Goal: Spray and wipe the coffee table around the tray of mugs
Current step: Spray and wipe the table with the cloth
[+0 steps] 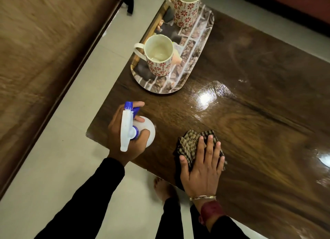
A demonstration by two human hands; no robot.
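A glossy dark wooden coffee table (250,113) fills the right of the view. My left hand (121,140) grips a white spray bottle (148,133) with a blue nozzle, held over the table's near left corner. My right hand (201,167) lies flat, fingers spread, pressing a checked brown cloth (189,142) onto the table near its front edge. Beyond them a patterned oval tray (187,67) carries two white mugs with red flower prints: a near mug (159,58) and a far mug (187,6). Both mugs stand upright and look empty.
A brown sofa or bed side (35,60) runs along the left, with a strip of pale tiled floor (71,122) between it and the table. My bare foot (164,188) stands on the floor at the table's front edge. Light glare marks the tabletop right of the tray.
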